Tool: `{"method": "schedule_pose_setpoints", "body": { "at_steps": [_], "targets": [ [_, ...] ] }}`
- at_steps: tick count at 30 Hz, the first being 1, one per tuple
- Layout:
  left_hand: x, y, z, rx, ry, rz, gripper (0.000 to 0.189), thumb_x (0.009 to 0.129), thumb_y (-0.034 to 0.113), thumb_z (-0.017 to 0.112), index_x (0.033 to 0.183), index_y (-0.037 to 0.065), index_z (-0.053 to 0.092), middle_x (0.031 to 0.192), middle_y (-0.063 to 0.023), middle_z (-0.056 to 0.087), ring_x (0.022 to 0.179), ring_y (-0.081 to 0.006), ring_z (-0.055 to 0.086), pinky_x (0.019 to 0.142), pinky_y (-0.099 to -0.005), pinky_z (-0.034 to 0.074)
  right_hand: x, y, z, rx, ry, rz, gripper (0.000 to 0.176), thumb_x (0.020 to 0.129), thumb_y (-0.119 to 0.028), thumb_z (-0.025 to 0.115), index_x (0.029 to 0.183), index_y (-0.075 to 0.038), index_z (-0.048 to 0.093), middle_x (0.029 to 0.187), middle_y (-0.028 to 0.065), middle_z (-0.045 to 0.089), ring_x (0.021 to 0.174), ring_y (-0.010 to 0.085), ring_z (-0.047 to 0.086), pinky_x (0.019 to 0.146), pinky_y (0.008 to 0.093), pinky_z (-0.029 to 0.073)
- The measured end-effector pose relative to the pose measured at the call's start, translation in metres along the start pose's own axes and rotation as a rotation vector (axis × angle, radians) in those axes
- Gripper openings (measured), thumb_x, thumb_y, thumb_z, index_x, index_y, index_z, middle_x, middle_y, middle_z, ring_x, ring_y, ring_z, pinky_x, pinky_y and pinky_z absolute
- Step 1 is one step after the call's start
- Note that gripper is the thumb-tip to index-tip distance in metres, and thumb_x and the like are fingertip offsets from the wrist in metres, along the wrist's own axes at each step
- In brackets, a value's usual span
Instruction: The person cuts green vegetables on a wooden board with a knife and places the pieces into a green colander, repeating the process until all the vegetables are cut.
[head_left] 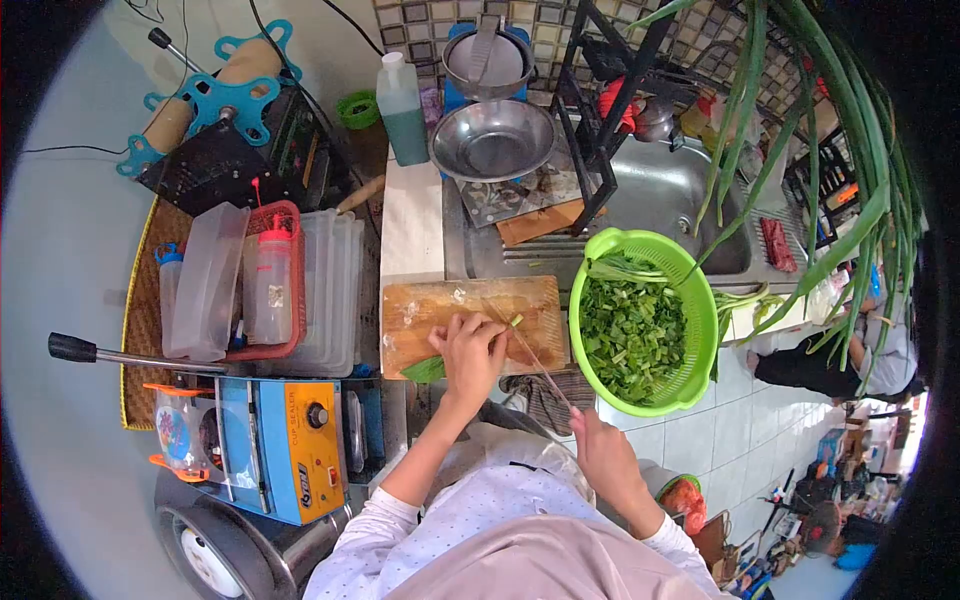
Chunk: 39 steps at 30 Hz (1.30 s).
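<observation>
On the wooden cutting board (410, 312), my left hand (468, 358) is closed over a leafy green vegetable (424, 371). Its leaf sticks out on the left of the hand, and a pale stalk end shows by the fingertips. My right hand (606, 458) grips the handle of a long thin knife (541, 371), whose blade slants up across the board, close to the left fingertips. Just right of the board is a bright green colander (707, 345), holding chopped greens (630, 335). Most of the vegetable under my left hand is hidden.
Behind the board are a steel sink (650, 180), a metal bowl (492, 142) and a bottle of green liquid (401, 110). A cup sealer (310, 440) and plastic containers (330, 290) stand left. Long green leaves (865, 190) hang at upper right. Another person (885, 350) is far right.
</observation>
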<state>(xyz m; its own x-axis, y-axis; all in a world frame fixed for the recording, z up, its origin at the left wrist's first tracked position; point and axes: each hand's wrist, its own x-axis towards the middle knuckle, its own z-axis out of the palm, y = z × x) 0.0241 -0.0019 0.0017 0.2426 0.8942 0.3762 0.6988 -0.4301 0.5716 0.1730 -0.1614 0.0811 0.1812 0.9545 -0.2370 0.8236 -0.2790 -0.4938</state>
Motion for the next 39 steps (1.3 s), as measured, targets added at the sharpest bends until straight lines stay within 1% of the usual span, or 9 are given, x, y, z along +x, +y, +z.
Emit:
{"method": "schedule_pose_setpoints", "body": {
  "at_steps": [5, 8, 11, 20, 22, 25, 28, 35, 39],
  "targets": [
    [0.000, 0.000, -0.001, 0.002, -0.021, -0.018, 0.005, 0.074, 0.015, 0.070, 0.078, 0.012, 0.072, 0.082, 0.0010, 0.061, 0.087, -0.0215, 0.052, 0.081, -0.0452, 0.025, 0.011, -0.002, 0.007, -0.008, 0.027, -0.034, 0.027, 0.097, -0.024, 0.047, 0.086, 0.000, 0.049, 0.065, 0.0236, 0.061, 0.055, 0.0408, 0.061, 0.045, 0.0473, 0.048],
    [0.001, 0.000, -0.001, 0.012, -0.031, -0.012, 0.005, 0.074, 0.015, 0.070, 0.078, 0.012, 0.071, 0.083, 0.0007, 0.060, 0.088, -0.0215, 0.051, 0.081, -0.0452, 0.025, 0.015, -0.004, 0.008, 0.034, -0.035, 0.022, 0.026, 0.098, -0.024, 0.044, 0.094, 0.000, 0.051, 0.069, 0.0258, 0.061, 0.062, 0.0437, 0.060, 0.050, 0.0511, 0.047],
    [-0.001, -0.002, 0.001, 0.023, -0.026, 0.014, 0.005, 0.075, 0.016, 0.069, 0.078, 0.013, 0.071, 0.083, 0.0001, 0.059, 0.090, -0.0216, 0.051, 0.082, -0.0451, 0.025, 0.019, -0.004, 0.013, -0.012, 0.052, -0.041, 0.028, 0.097, -0.026, 0.046, 0.086, 0.000, 0.049, 0.059, 0.0226, 0.059, 0.054, 0.0410, 0.060, 0.045, 0.0478, 0.048],
    [-0.005, 0.001, -0.013, 0.093, -0.045, 0.068, 0.012, 0.077, 0.017, 0.067, 0.088, 0.014, 0.071, 0.092, -0.0026, 0.059, 0.095, -0.0213, 0.050, 0.083, -0.0465, 0.025, 0.030, 0.000, 0.010, 0.113, 0.103, -0.132, 0.027, 0.097, -0.024, 0.045, 0.093, 0.001, 0.054, 0.075, 0.0256, 0.059, 0.067, 0.0451, 0.059, 0.057, 0.0514, 0.047],
    [-0.005, 0.001, -0.015, 0.113, -0.024, 0.061, 0.013, 0.077, 0.018, 0.067, 0.089, 0.014, 0.071, 0.092, -0.0024, 0.059, 0.096, -0.0212, 0.050, 0.083, -0.0466, 0.025, 0.024, -0.001, 0.007, 0.161, 0.083, -0.011, 0.031, 0.099, -0.025, 0.043, 0.095, 0.004, 0.054, 0.068, 0.0261, 0.059, 0.063, 0.0462, 0.057, 0.054, 0.0510, 0.043],
    [-0.007, 0.002, -0.019, 0.134, 0.000, 0.044, 0.015, 0.076, 0.019, 0.069, 0.091, 0.014, 0.071, 0.092, -0.0020, 0.059, 0.097, -0.0213, 0.050, 0.084, -0.0467, 0.025, 0.015, -0.003, 0.000, 0.165, 0.026, 0.018, 0.030, 0.099, -0.025, 0.043, 0.096, 0.003, 0.054, 0.067, 0.0263, 0.058, 0.063, 0.0457, 0.057, 0.054, 0.0509, 0.043],
    [-0.009, -0.002, -0.018, 0.136, -0.008, 0.032, 0.017, 0.075, 0.020, 0.070, 0.091, 0.014, 0.071, 0.092, -0.0016, 0.061, 0.098, -0.0215, 0.050, 0.083, -0.0468, 0.025, 0.009, -0.005, 0.003, 0.162, -0.002, 0.016, 0.028, 0.098, -0.025, 0.043, 0.091, 0.001, 0.051, 0.068, 0.0279, 0.060, 0.064, 0.0473, 0.059, 0.055, 0.0544, 0.046],
    [-0.010, -0.005, -0.017, 0.107, 0.027, 0.027, 0.014, 0.072, 0.020, 0.072, 0.085, 0.014, 0.072, 0.089, -0.0002, 0.063, 0.097, -0.0216, 0.050, 0.083, -0.0460, 0.023, 0.006, -0.009, 0.006, 0.166, -0.015, -0.006, 0.028, 0.098, -0.026, 0.044, 0.092, 0.001, 0.050, 0.068, 0.0280, 0.060, 0.064, 0.0458, 0.059, 0.053, 0.0530, 0.046],
    [-0.011, -0.005, -0.019, 0.101, 0.041, 0.030, 0.012, 0.072, 0.019, 0.073, 0.082, 0.014, 0.071, 0.088, -0.0001, 0.062, 0.097, -0.0219, 0.050, 0.082, -0.0456, 0.023, 0.005, -0.012, 0.006, 0.109, -0.033, 0.034, 0.027, 0.098, -0.025, 0.043, 0.098, 0.000, 0.052, 0.064, 0.0259, 0.058, 0.061, 0.0452, 0.058, 0.051, 0.0525, 0.044]
  ]
}}
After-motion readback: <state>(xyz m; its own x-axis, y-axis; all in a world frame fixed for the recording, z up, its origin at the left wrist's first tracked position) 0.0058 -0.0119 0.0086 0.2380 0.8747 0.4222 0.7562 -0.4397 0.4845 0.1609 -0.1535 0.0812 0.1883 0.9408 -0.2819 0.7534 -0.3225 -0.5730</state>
